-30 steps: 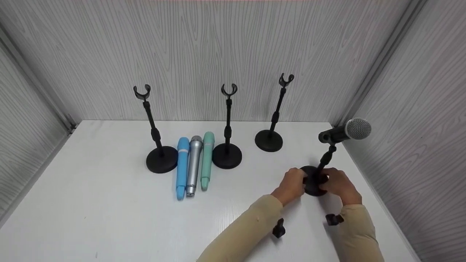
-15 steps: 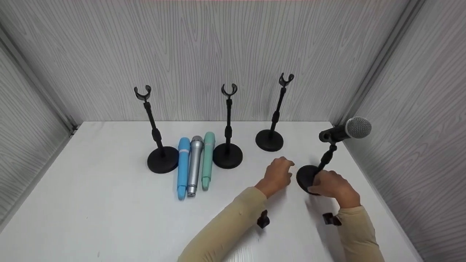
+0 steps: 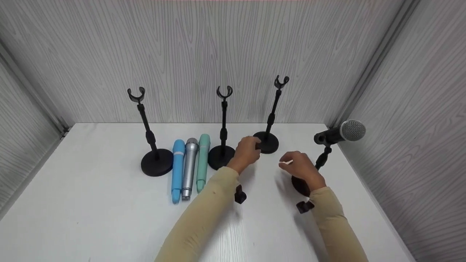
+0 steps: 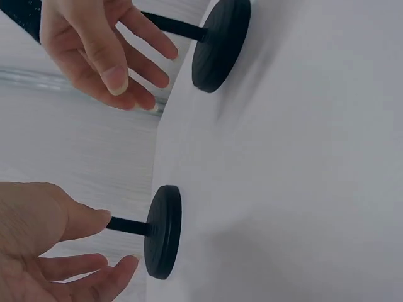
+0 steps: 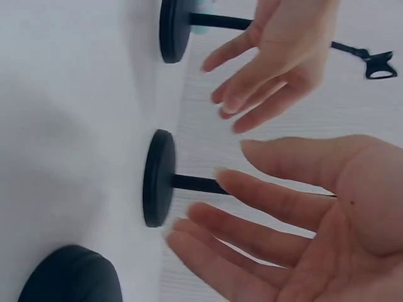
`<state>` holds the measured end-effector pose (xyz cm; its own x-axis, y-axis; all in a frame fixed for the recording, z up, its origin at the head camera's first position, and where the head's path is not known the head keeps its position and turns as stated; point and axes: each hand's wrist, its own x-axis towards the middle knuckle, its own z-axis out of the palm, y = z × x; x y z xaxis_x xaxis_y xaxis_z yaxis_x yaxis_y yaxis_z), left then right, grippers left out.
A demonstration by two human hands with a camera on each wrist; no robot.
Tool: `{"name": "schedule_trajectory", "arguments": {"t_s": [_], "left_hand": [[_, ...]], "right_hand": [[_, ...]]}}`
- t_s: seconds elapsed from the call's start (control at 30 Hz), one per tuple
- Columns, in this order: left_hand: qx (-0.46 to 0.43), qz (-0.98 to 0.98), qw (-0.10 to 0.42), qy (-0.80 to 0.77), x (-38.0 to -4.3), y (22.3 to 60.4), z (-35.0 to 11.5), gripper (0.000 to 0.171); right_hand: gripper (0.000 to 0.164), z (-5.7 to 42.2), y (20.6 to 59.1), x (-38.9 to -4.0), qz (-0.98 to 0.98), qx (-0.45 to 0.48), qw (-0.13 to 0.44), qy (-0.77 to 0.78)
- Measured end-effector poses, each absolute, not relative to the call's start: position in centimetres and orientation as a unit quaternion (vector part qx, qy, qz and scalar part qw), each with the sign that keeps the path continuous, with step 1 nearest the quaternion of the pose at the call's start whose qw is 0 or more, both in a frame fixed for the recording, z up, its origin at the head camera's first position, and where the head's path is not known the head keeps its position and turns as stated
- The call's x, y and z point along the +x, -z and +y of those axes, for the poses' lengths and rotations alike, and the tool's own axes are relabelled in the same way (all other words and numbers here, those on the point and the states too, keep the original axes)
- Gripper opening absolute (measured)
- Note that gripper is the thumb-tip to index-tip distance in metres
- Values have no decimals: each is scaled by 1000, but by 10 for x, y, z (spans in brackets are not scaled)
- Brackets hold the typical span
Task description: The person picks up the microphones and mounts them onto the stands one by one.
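My left hand (image 3: 247,153) is over the table with its fingers relaxed, fingertips overlapping the rim of the rear-right black microphone stand (image 3: 271,125) in the head view. Seen from the left wrist, its thumb and fingers are parted and hold nothing, with that stand's round base (image 4: 164,233) just beyond. My right hand (image 3: 300,167) hovers to its right, fingers spread and holding nothing in the right wrist view. Behind that hand stands another black stand (image 3: 322,160) carrying a black microphone (image 3: 340,133) with a silver mesh head; its base is partly covered by the hand and wrist.
Two more stands with bare clips, one at left (image 3: 147,133) and one in the middle (image 3: 223,123), rise from the white table (image 3: 109,218). Between them lie a blue microphone (image 3: 177,167), a silver microphone (image 3: 189,167) and a green microphone (image 3: 203,160). Wood-grain panels (image 3: 182,54) enclose the table.
Both hands have let go of the base of the stand with the microphone. The left hand moved left and away toward the rear-right stand; the right hand followed leftward.
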<state>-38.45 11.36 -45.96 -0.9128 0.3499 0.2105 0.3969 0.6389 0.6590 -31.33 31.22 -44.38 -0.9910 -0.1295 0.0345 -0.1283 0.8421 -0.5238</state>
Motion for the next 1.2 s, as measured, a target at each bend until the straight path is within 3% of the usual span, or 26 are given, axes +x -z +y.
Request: {"name": "schedule_trajectory", "arguments": {"t_s": [0.27, 0.43, 0.73, 1.0, 1.2], "left_hand": [[-187, -911, 10, 368, -422, 459, 112, 38], [-177, -912, -7, 370, -440, 464, 119, 40], [-163, -906, -46, 387, -449, 483, 132, 45], [-176, -908, -14, 380, -455, 506, 135, 36], [-151, -919, -36, 362, -447, 496, 134, 38]], "right_hand": [[32, 317, 457, -381, 953, -32, -32, 301], [38, 321, 469, -405, 947, -7, -16, 322], [52, 312, 482, -424, 943, 10, 36, 329], [42, 303, 490, -428, 950, -3, 23, 312], [32, 302, 485, -426, 957, 13, 3, 290]]}}
